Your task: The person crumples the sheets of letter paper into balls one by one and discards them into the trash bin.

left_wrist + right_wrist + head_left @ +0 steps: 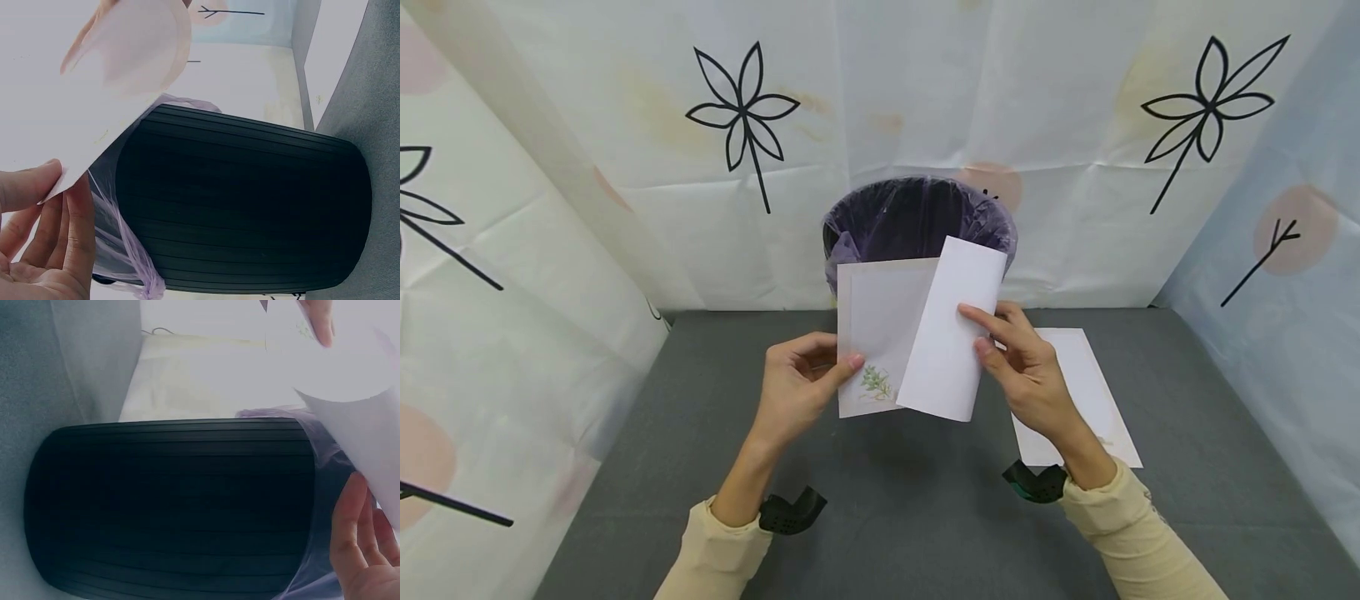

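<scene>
A sheet of paper [883, 312] with a small green plant print near its lower edge is held up in front of the bin. Its right side curls over to the left as a plain white flap [953, 337]. My left hand [801, 383] pinches the left edge, thumb on the near face and fingers behind. On the other side, my right hand [1030, 371] holds the curled part between thumb and fingers. Behind the paper stands a dark ribbed bin [244, 200], lined with a purple plastic bag [917, 217]. The paper hides part of the bin in the head view.
Another sheet of paper [1086, 383] lies flat on the dark grey tabletop [895, 525], partly under my right forearm. White cloth [910, 92] printed with leaves and round patches hangs at the back and sides. A thin cord [655, 312] shows at the back left corner.
</scene>
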The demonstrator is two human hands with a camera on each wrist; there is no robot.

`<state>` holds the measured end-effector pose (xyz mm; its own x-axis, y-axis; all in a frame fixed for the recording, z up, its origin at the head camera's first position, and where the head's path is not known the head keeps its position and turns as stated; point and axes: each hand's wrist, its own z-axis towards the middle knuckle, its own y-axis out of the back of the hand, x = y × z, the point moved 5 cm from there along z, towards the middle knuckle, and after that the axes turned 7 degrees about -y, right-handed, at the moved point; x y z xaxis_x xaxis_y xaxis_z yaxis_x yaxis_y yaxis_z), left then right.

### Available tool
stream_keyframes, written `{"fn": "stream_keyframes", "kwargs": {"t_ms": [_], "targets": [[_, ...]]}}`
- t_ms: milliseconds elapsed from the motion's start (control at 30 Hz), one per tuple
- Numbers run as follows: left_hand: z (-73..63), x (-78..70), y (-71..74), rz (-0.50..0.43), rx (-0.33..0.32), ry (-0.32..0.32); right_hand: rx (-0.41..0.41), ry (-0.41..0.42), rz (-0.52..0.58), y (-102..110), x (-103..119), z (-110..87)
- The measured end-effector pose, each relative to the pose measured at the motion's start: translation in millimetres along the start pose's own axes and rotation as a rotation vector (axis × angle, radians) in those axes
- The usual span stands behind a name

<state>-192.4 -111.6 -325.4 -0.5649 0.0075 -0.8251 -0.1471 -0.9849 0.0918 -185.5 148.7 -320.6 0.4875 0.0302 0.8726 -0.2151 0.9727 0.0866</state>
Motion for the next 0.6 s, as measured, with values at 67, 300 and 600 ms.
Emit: {"fn": "stream_keyframes", "kwargs": {"t_ms": [67, 300, 600], "targets": [[-0.7, 0.4, -0.5, -0.003, 0.01, -0.002, -0.004, 0.009, -0.005, -0.9, 0.7, 0.0], [-1.6, -1.5, -5.0, -0.05, 0.055, -0.013, -0.092, 0.08, -0.009, -2.0, 3.5, 1.3], [-1.7, -1.4, -12.3, -0.23, 0.178, -0.028, -0.138, 0.082, -0.013, -1.6, 2.1, 3.5]]}}
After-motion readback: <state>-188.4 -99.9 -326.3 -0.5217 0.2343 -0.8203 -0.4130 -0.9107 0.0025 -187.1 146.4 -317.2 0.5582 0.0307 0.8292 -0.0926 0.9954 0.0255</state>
